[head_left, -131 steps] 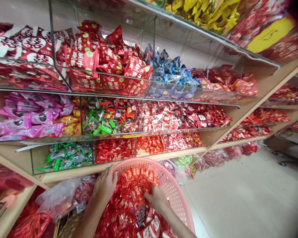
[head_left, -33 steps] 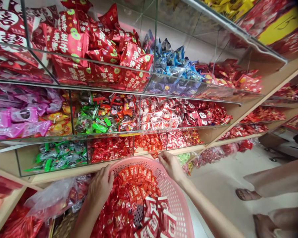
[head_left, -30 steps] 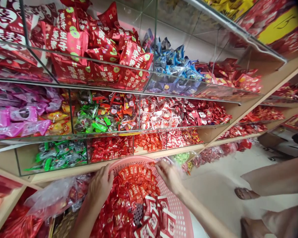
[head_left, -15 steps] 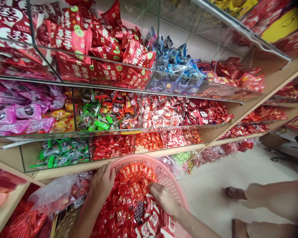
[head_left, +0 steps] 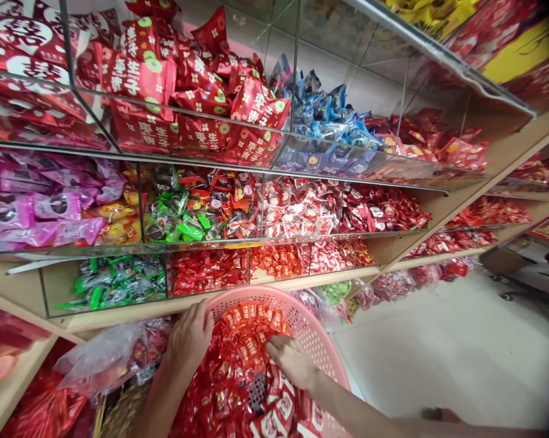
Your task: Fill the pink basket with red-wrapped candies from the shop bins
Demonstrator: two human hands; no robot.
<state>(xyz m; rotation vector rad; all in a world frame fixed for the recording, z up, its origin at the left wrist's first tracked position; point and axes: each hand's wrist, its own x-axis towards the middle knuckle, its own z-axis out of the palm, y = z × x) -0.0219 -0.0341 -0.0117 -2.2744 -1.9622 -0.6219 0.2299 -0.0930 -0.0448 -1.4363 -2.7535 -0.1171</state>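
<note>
A pink perforated plastic basket [head_left: 325,344] full of wrapped candies stands against the lower shelf. My left hand [head_left: 191,336] is closed over the basket's left rim, with the thumb on the inner side. Inside the basket, my right hand [head_left: 293,360] reaches in from the right, its fingers curled down among the sweets; what lies under the fingertips is hidden. Close to those fingers are orange-red candy packets [head_left: 249,316] with pale lettering. Red-and-white packets [head_left: 281,410] lie below the right wrist. Dark basket mesh shows through a gap in the middle.
Glass-fronted shelves hold large red bags [head_left: 137,79], blue-wrapped sweets [head_left: 329,121], pink packets [head_left: 50,210] and green-wrapped candies [head_left: 119,283]. A clear plastic bag [head_left: 105,356] lies left of the basket. Bagged sweets [head_left: 393,283] line the floor [head_left: 420,340]; part of someone's foot [head_left: 441,415] shows at lower right.
My right hand has shifted slightly left among the candies. My left hand stays on the rim. The other person's legs at the right have mostly left the view.
</note>
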